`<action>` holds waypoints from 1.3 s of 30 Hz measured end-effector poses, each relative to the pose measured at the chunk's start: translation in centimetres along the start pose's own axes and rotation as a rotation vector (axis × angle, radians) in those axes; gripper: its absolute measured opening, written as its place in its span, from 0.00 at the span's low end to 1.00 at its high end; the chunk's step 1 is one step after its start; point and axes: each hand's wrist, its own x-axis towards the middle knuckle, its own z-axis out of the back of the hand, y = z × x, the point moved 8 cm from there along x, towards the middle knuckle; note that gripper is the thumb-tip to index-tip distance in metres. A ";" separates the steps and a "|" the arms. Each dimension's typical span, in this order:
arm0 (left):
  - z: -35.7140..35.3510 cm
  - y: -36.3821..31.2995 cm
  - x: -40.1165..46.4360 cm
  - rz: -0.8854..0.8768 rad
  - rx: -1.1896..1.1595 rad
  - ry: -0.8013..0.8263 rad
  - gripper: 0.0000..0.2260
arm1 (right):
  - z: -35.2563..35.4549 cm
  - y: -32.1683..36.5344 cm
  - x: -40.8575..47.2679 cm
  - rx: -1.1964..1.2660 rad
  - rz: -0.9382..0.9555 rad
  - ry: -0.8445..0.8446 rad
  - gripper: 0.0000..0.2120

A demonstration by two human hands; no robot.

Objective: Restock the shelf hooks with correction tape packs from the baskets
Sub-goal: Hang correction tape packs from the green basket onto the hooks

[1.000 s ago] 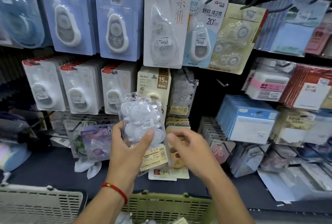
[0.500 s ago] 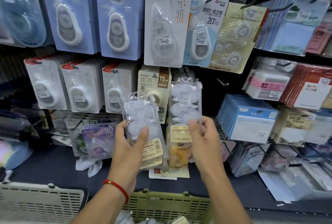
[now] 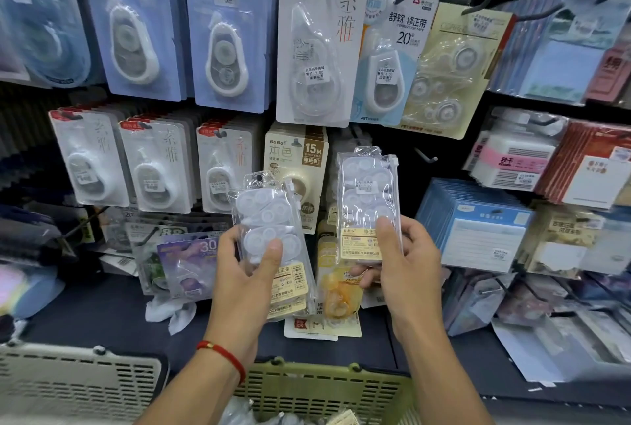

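Observation:
My left hand (image 3: 246,274) grips a small stack of clear correction tape packs (image 3: 269,216) with yellow labels, thumb across the front. My right hand (image 3: 406,260) holds a single clear pack (image 3: 367,196) upright, thumb on its yellow label, raised in front of the shelf wall. A bare hook (image 3: 425,155) juts out just right of that pack. An olive-green basket (image 3: 327,387) sits below my wrists with more clear packs showing inside at the bottom edge.
Hooks carry blue, white and beige correction tape cards (image 3: 317,49) above and to the left. Blue notepad packs (image 3: 478,226) and sticky notes fill the right. A pale grey basket (image 3: 75,387) stands at lower left. Loose packs lie on the dark shelf base.
My right hand took one pack off the stack and lifted it up and to the right, toward the wall. My left hand stayed about where it was with the remaining packs.

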 end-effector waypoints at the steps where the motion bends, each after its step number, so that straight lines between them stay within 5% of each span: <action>1: 0.0 -0.1 0.0 -0.007 0.005 0.002 0.17 | 0.1 -0.1 0.0 0.007 0.002 -0.006 0.13; 6: 0.0 -0.2 0.0 0.011 0.011 -0.001 0.16 | 0.6 -1.5 0.5 -0.084 -0.089 -0.012 0.17; 9: 0.0 0.1 0.0 0.026 0.007 -0.016 0.14 | 2.2 -3.1 1.1 -0.676 -0.137 0.001 0.29; 11: -0.1 0.2 -0.1 0.031 0.012 -0.005 0.14 | 2.0 -3.1 1.0 -0.798 -0.134 0.058 0.27; 14: -0.7 0.2 -0.4 0.023 0.030 0.030 0.14 | -0.7 -3.2 -0.1 -0.562 -0.147 0.274 0.11; 18: -1.5 0.0 -0.9 -0.006 0.059 0.071 0.21 | -4.5 -2.9 -2.2 -0.451 -0.055 0.513 0.13; 24: -1.6 -0.4 -1.0 -0.010 0.036 0.078 0.26 | -4.2 -2.6 -1.7 -0.453 0.001 0.456 0.07; 29: -1.3 -0.5 -1.0 0.022 0.015 0.044 0.15 | -3.1 -2.6 -1.2 -0.339 -0.018 0.378 0.02; 34: -1.0 -0.9 -1.0 0.022 0.043 0.049 0.15 | -0.7 -0.9 -0.2 -0.254 0.077 0.115 0.06; 39: -1.1 -1.2 -1.2 0.008 0.062 0.056 0.16 | -0.3 -1.0 -0.1 -0.150 0.021 0.096 0.04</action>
